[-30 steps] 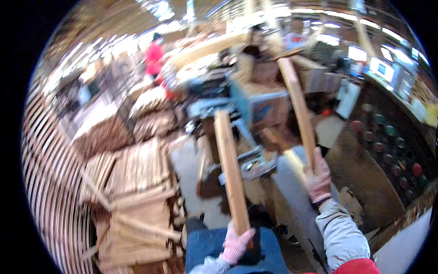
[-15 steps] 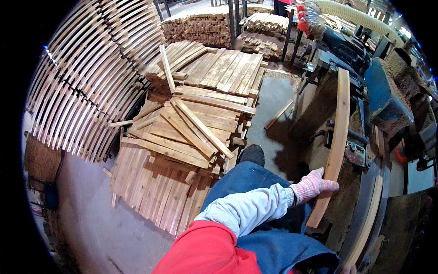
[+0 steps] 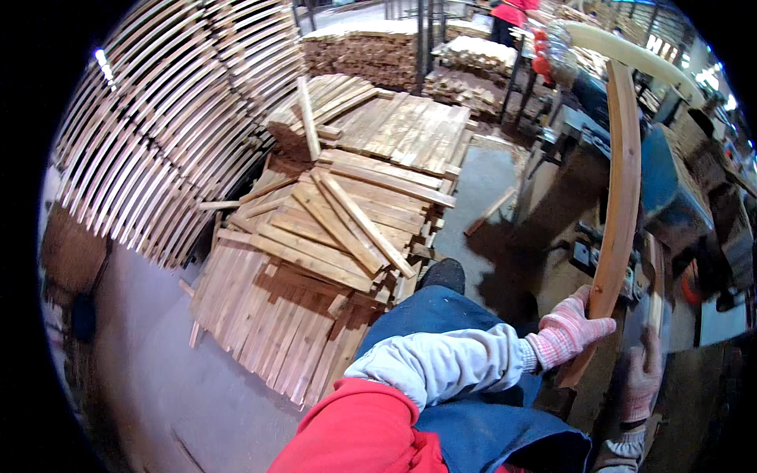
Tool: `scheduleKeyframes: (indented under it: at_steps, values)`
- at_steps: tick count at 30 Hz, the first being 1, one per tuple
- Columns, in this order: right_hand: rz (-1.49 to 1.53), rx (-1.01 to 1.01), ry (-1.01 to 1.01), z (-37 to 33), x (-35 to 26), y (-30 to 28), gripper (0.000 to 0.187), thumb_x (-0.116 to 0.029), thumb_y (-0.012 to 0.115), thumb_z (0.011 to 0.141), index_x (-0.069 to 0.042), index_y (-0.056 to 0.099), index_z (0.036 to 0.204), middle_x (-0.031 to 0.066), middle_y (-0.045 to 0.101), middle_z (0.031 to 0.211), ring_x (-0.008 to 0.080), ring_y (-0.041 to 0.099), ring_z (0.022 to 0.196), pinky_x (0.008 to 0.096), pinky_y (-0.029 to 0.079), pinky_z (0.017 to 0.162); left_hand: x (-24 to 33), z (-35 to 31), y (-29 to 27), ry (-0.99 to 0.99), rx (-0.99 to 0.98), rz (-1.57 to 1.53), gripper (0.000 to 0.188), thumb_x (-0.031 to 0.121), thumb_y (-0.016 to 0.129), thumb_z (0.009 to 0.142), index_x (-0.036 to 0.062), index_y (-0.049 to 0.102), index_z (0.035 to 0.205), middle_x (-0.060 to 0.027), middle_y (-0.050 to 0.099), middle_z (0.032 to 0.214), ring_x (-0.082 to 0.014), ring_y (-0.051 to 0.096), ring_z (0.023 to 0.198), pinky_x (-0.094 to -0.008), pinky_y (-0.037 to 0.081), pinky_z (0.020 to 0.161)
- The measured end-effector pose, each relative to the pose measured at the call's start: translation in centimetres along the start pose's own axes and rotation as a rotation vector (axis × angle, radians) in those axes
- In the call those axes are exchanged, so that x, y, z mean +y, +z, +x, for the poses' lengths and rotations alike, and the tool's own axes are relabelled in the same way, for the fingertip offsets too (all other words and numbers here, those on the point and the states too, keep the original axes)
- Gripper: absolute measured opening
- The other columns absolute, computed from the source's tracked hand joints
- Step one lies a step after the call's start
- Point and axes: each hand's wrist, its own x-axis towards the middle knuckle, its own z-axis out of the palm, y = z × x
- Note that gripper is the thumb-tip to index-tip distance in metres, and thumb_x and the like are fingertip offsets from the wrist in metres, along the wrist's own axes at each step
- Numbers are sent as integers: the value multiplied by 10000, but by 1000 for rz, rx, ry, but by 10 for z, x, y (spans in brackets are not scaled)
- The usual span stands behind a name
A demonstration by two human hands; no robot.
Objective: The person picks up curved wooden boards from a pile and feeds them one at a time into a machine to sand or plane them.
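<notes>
My left hand (image 3: 564, 331), in a pink-and-white knit glove, is closed around the lower part of a long curved wooden slat (image 3: 621, 181) that stands nearly upright on the right. My grey sleeve and red vest reach across my blue-trousered legs to it. At the lower right, my gloved right hand (image 3: 643, 378) grips the bottom of a second, shorter-looking slat (image 3: 654, 276), partly hidden in shadow. Both slats stand beside a blue woodworking machine (image 3: 662, 173).
A low heap of flat wooden boards (image 3: 331, 236) lies on the concrete floor to my left. Rows of curved slats (image 3: 158, 134) lean behind it. More timber stacks (image 3: 371, 47) stand farther back, near a person in red (image 3: 509, 12).
My view swung from the machine down and left to the board heap. The slat in my left hand stays held and upright, now at the right edge of the picture.
</notes>
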Motion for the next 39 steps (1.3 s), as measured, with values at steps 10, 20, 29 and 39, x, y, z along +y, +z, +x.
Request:
scheduleKeyframes:
  at_steps: [10, 20, 29, 39]
  values:
    - [-380, 172, 445, -184, -110, -31, 614, -197, 699, 880, -32, 503, 1437, 268, 599, 1309, 408, 581, 1189, 431, 454, 1021, -18, -46, 35, -18, -618, 398, 558, 301, 695, 874, 28, 534, 1333, -147, 674, 1064, -247, 669, 991, -364, 544, 873]
    - [-812, 125, 536, -262, -98, -53, 608, -222, 678, 940, -6, 467, 1468, 262, 584, 1354, 393, 596, 1181, 423, 468, 1009, -98, 11, -331, 29, 1242, 1231, 722, 346, 675, 874, 75, 395, 1483, -218, 530, 1363, -402, 568, 1206, -446, 453, 1041]
    - [-359, 605, 423, -56, 47, -29, 603, -312, 469, 1054, -120, 262, 1587, 116, 263, 1634, 303, 247, 1502, 455, 236, 1221, -112, -51, -465, -635, 1494, 1034, 842, 452, 642, 896, 3, 294, 1518, -277, 461, 1447, -405, 485, 1315, -455, 403, 1102]
    - [-286, 305, 328, -33, 62, -4, 630, -301, 512, 1051, -115, 249, 1592, 144, 289, 1615, 313, 289, 1481, 430, 321, 1172, -69, -37, -477, -440, 1551, 566, 650, 258, 758, 746, -43, 534, 1276, -272, 619, 1255, -420, 602, 1153, -402, 456, 1035]
